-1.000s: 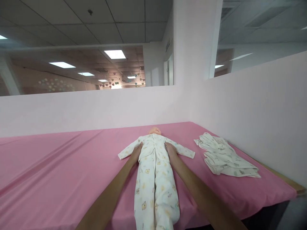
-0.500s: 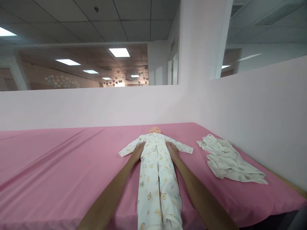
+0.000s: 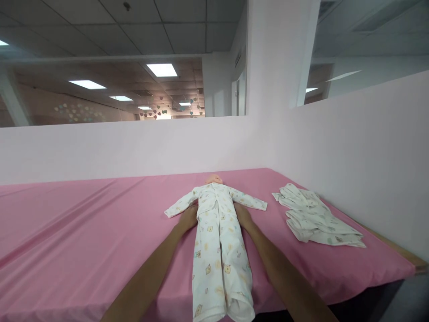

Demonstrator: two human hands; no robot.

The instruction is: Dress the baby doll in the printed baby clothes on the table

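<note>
A baby doll lies on its back, its head toward the wall and its arms spread wide. It wears a white long-sleeved top and matching trousers printed with small bears. At the doll's waist, my left hand grips the left side, fingers tucked out of sight under the body. My right hand holds the opposite side the same way, its fingertips also hidden. The trouser legs reach the near edge of the bed, where their cuffs hang open.
Pink cloth covers the bed or table top. To the right lies a crumpled pile of white printed clothes. White walls with windows above close off the far and right sides.
Both hands have slid slightly down the doll's sides, and their fingers have gone from resting visibly on the top to being hidden beneath it. The view has shifted a little.
</note>
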